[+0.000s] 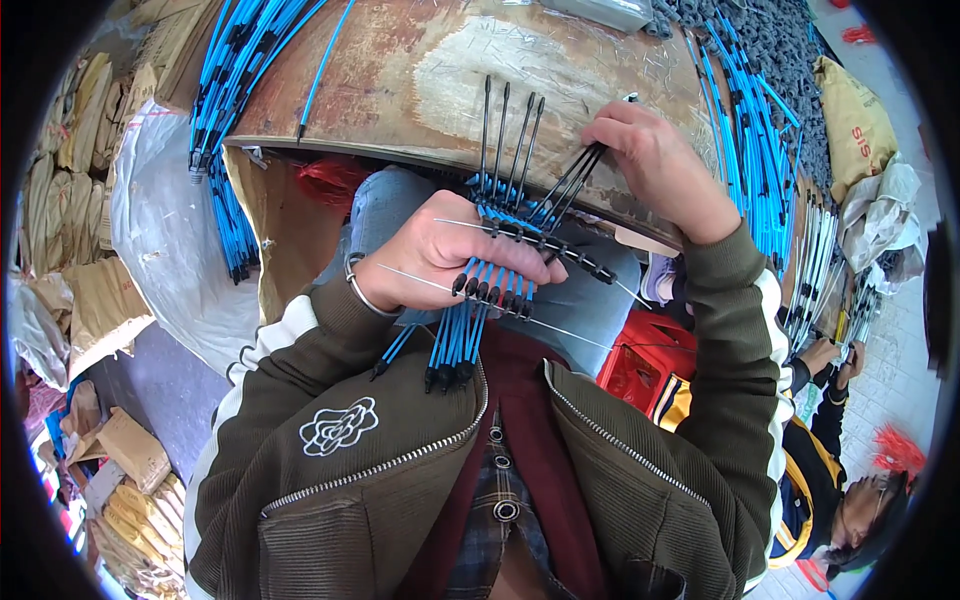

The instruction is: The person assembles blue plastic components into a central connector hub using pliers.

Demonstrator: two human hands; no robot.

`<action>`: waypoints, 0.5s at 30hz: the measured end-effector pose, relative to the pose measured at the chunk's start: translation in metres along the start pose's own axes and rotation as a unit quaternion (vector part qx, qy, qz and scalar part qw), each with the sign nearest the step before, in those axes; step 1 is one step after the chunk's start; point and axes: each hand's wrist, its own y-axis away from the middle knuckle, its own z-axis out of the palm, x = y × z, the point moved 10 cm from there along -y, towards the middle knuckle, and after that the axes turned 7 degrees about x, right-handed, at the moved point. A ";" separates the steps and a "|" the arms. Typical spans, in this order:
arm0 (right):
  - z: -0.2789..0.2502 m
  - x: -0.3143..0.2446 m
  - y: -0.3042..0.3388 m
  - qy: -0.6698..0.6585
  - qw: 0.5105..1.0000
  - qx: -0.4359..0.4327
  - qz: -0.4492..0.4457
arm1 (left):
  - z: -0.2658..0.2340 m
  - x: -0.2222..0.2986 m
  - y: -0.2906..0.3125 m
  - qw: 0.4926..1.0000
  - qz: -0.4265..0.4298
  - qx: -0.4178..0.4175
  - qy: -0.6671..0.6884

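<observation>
The left grip (pixel 432 258) clasps blue rods (pixel 458 340) above the lap (pixel 390 200), beside the surface (pixel 380 85); the right grip (pixel 650 145) pinches black rods (pixel 574 184). Uneven pulling could skew the row.

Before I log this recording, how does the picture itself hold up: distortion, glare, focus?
Head view: black fisheye corners, with the wooden table's front edge bowed; head view: the pale floor at right looks bright, slightly washed out; head view: left hand, right hand and blue rods look fairly sharp, without obvious motion blur.
</observation>
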 end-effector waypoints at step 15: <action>0.003 -0.002 -0.004 0.011 1.000 -0.014 -0.006 | 0.007 0.021 0.001 0.971 0.163 -0.038 -0.169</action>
